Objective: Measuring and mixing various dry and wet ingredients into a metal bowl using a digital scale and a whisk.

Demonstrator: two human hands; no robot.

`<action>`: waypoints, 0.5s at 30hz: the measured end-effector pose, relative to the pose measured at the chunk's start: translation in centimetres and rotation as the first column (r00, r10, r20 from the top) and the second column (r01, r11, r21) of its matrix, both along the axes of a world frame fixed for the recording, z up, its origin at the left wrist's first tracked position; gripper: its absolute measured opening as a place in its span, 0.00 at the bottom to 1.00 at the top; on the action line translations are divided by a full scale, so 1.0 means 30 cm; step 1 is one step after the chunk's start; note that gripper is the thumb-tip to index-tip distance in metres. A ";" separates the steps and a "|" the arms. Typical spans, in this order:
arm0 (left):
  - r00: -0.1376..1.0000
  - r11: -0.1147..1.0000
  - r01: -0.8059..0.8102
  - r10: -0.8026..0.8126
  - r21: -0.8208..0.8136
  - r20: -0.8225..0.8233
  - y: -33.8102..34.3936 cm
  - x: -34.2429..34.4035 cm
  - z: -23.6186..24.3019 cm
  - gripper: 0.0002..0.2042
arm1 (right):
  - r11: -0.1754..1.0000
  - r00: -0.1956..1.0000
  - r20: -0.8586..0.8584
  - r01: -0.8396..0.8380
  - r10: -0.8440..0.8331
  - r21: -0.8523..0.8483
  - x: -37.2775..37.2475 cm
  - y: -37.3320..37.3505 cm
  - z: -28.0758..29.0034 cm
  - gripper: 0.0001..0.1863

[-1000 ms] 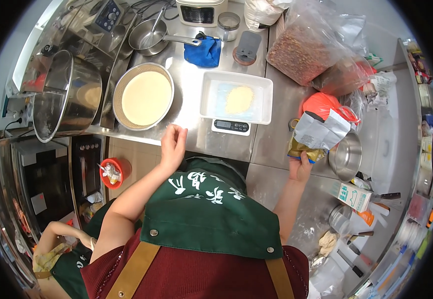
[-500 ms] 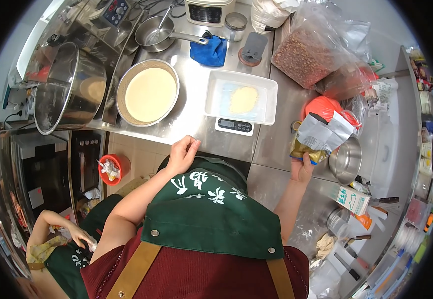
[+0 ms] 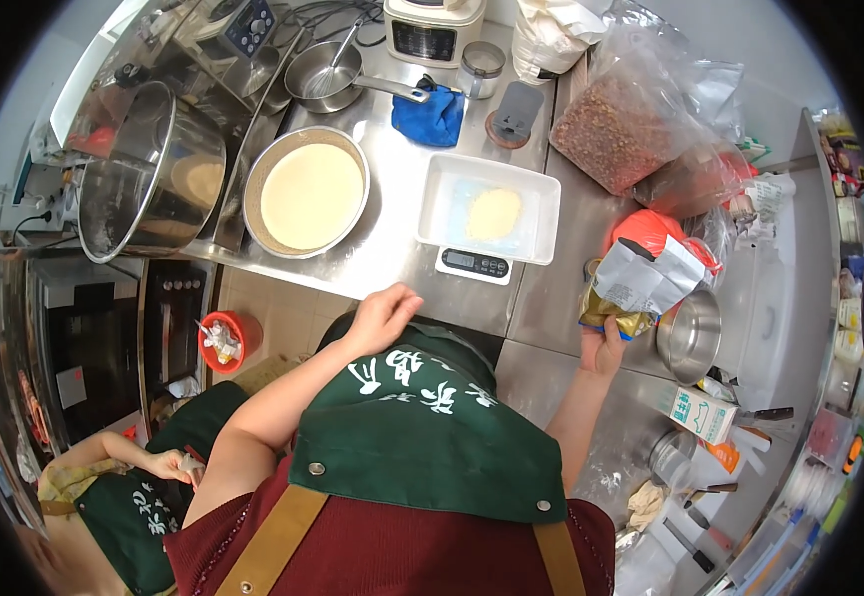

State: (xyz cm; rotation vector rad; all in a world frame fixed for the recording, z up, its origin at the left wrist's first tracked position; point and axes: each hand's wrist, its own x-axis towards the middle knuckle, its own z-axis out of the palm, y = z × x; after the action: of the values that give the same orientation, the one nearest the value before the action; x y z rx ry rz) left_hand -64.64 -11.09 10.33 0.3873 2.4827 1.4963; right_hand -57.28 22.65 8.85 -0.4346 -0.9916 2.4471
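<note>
My right hand (image 3: 603,346) grips the lower end of a gold and silver foil pouch (image 3: 640,283), over the counter at the right. My left hand (image 3: 384,318) hovers by the counter's front edge, fingers curled in loosely with nothing visible in them. Ahead of me a white rectangular tray (image 3: 432,189) rests on a digital kitchen scale (image 3: 471,264). A small heap of pale yellow powder (image 3: 494,214) lies in the tray. Left of it stands a round metal pan (image 3: 253,219) of cream-coloured batter (image 3: 311,196).
A large metal mixing bowl (image 3: 168,199) stands at the left. Behind are a saucepan (image 3: 324,84) with a whisk and a blue cloth (image 3: 427,117). Bagged reddish-brown bits (image 3: 616,134), a steel bowl (image 3: 690,338) and a milk carton (image 3: 702,412) line the right. A co-worker's hand (image 3: 175,465) is lower left.
My left hand has shifted slightly right and down in the picture. The pouch stays in my right hand. The whole view has tilted a little, and the co-worker's hands have moved.
</note>
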 end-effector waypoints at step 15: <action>0.578 0.768 0.504 -0.640 0.395 0.507 0.131 -0.005 0.076 0.14 | 1.000 0.999 0.049 0.005 -0.004 -0.008 0.017 -0.011 -0.001 0.30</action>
State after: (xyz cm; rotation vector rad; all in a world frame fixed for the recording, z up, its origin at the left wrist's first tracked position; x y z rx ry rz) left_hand -64.79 -7.17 12.59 0.5640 1.4699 1.3037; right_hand -56.77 22.32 8.83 -0.5019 -0.9997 2.4482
